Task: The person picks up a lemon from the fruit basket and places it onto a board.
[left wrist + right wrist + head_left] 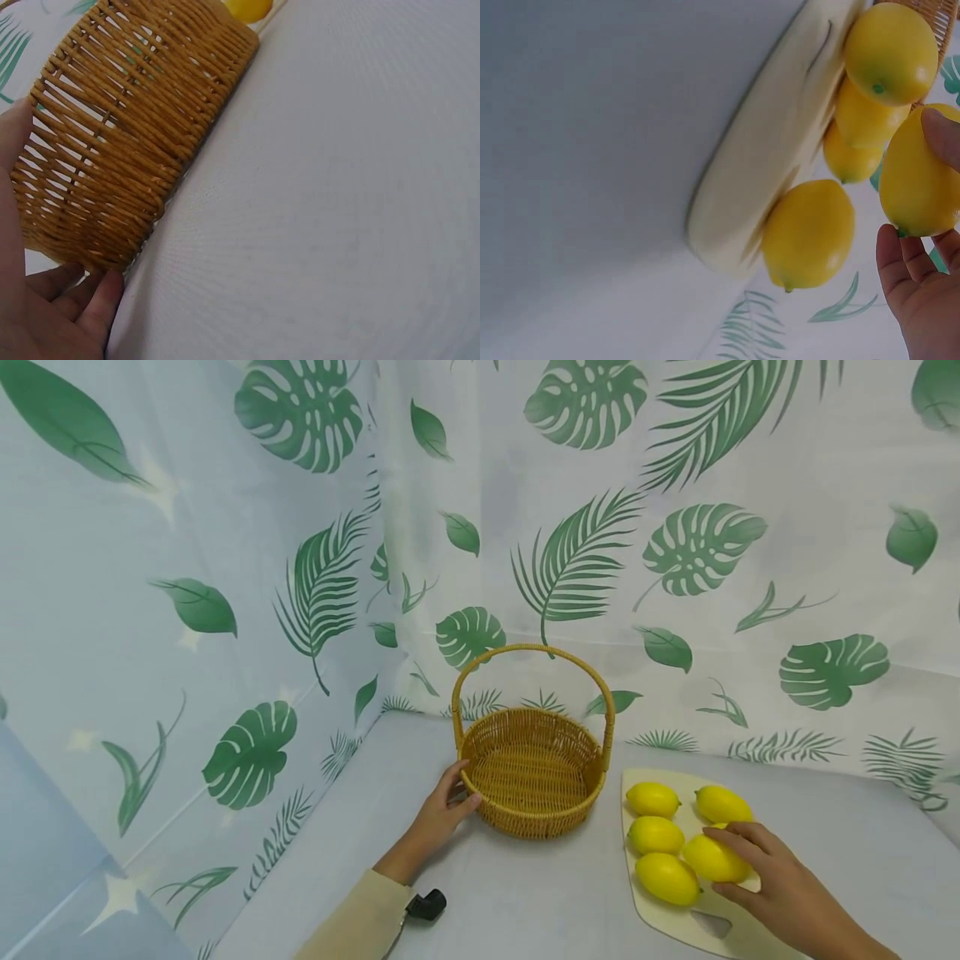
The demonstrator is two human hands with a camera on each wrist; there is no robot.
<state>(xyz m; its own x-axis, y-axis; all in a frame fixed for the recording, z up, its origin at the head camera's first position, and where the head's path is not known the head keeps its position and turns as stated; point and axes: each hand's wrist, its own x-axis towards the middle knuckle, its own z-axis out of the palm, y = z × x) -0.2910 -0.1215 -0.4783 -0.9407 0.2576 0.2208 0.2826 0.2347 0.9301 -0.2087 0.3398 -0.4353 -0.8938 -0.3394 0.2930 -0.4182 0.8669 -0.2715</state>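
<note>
A round brown wicker basket (536, 824) with a tall arched handle stands upright on the table. At its left side my left hand (442, 810) grips the wall, thumb at the front rim; the left wrist view has the fingertips (111, 289) down by the base. My right hand (776, 877) holds a yellow lemon (708, 860) between thumb and fingers, over a cream cutting board (630, 785). In the right wrist view this lemon (915, 176) appears raised off the board. Several other lemons (667, 878) lie on the board around it.
The board lies right of the basket and has a cut-out (711, 925) at its near end. White curtains (585, 468) with green leaves hang behind and at the left. A black device (426, 906) sits at my left wrist.
</note>
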